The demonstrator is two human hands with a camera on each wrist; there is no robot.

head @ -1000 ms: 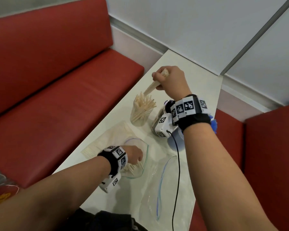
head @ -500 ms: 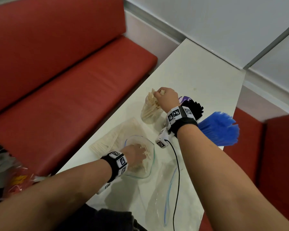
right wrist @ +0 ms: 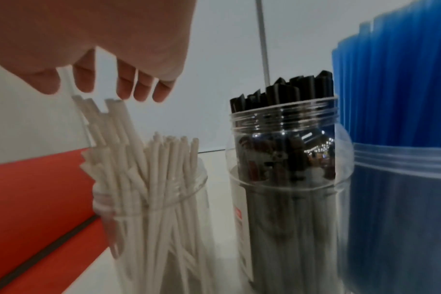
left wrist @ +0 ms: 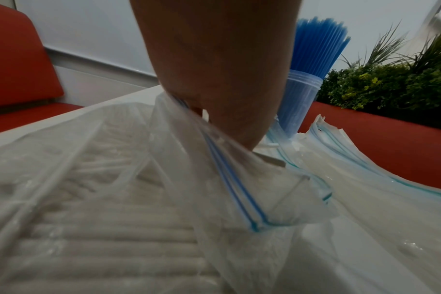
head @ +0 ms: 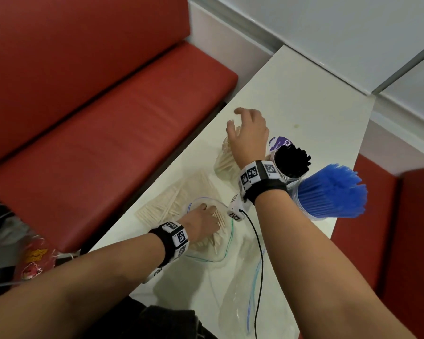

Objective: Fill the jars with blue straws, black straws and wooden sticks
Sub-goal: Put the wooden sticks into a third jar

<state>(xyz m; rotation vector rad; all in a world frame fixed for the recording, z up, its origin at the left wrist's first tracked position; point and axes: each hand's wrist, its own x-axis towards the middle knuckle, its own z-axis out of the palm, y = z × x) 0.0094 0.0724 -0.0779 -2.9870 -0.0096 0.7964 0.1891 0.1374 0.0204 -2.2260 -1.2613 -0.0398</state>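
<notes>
Right hand point(head: 249, 135) slack and empty at frame centre above the wooden sticks point(right wrist: 139, 159) in their jar point(right wrist: 159, 228), left hand point(head: 203, 222) inside the zip bag point(head: 220, 243) lower centre, grip unclear; light, stiff, best pinched mid-length.

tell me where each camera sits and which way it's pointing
Head: looks down at the table; both forearms show.
Left wrist: low on the table, faces the zip bag; left hand reaches in.
Right wrist: level with the jars, faces the wooden sticks; right hand fingers spread above.
All three views share the blue straws.
</notes>
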